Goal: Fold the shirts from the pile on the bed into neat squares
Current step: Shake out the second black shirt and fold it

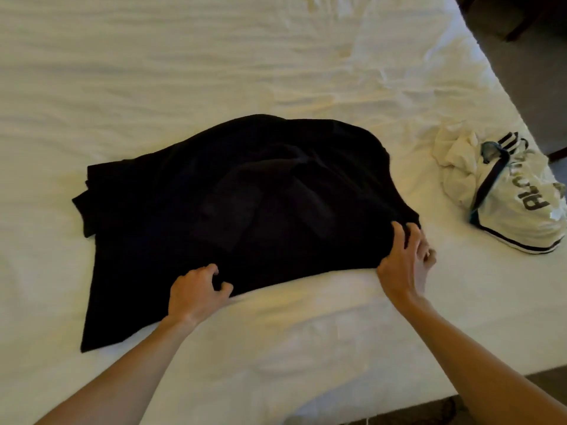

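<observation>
Left hand: the left hand is gripping the near edge of the black shirt, its fingers curling into the cloth and its thumb lying along the hem.
Right hand: the right hand is holding the near right corner of the same shirt, fingers bent over a gathered bunch of fabric; whether the thumb is pinching from below I cannot tell.
Black shirt: it is lying spread but rumpled across the middle of the bed, its near edge lifting slightly between the two hands and a loose part trailing toward the left front.
Handling: the cloth is looking soft, light and limp, so it is likely sagging wherever it is unsupported; the dark colour is hiding its seams and sleeves.
Where to hold: taking it at two corners of one edge, as the hands are doing now, is probably giving the flattest spread before a fold.
White shirt: a white shirt with dark stripes and lettering is sitting crumpled to the right, well apart from the black one, near the bed's edge.
In the way: nothing is lying between the hands and the shirt; only wrinkled sheet is stretching beyond it.
Beyond the bed: dark floor is showing at the far right.
</observation>
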### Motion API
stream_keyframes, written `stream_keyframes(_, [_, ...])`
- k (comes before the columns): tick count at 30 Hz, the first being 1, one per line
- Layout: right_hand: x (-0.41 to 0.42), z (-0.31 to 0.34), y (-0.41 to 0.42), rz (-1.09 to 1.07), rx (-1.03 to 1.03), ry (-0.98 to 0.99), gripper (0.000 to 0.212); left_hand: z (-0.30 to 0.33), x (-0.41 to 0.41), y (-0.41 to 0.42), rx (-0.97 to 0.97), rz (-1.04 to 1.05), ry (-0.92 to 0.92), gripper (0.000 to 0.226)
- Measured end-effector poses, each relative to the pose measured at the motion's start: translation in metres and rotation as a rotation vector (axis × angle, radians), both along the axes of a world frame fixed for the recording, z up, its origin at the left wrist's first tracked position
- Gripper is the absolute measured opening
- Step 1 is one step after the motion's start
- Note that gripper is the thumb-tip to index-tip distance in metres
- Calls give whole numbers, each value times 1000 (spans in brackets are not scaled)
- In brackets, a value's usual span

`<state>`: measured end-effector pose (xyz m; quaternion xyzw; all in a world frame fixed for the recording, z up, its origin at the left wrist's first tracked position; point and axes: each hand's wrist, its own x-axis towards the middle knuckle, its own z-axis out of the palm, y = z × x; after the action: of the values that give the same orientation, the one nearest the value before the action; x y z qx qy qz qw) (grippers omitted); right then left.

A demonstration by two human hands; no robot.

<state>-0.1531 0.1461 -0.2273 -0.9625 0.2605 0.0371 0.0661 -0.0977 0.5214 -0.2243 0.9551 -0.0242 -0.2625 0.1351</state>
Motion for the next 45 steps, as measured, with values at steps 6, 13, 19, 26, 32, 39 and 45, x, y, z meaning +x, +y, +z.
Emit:
stream_keyframes(6, [27, -6, 155, 671, 308, 89, 44, -1, -19, 87, 198, -188, 21, 50])
stream_keyframes(13, [67, 7, 180, 591, 291, 449, 37, 39, 4, 146, 226, -143, 49, 26])
stream_keyframes(19, [78, 9, 180, 408, 294, 127, 37, 44, 62, 159, 49, 153, -164, 26])
stream_keyframes(26, [6, 0, 226, -214, 629, 51, 14, 5, 0, 151, -219, 1207, -89, 89])
stream_keyframes(32, [14, -2, 233, -1030, 1564, 194, 45, -3, 12, 166, -442, 1370, -3, 53])
stream_keyframes(39, [24, 8, 242, -1083, 1504, -154, 30, 22, -3, 184, -548, 1341, -145, 19])
stream_keyframes(45, [0, 21, 258, -868, 1346, -60, 18, 23, -28, 208, -492, 1454, -173, 20])
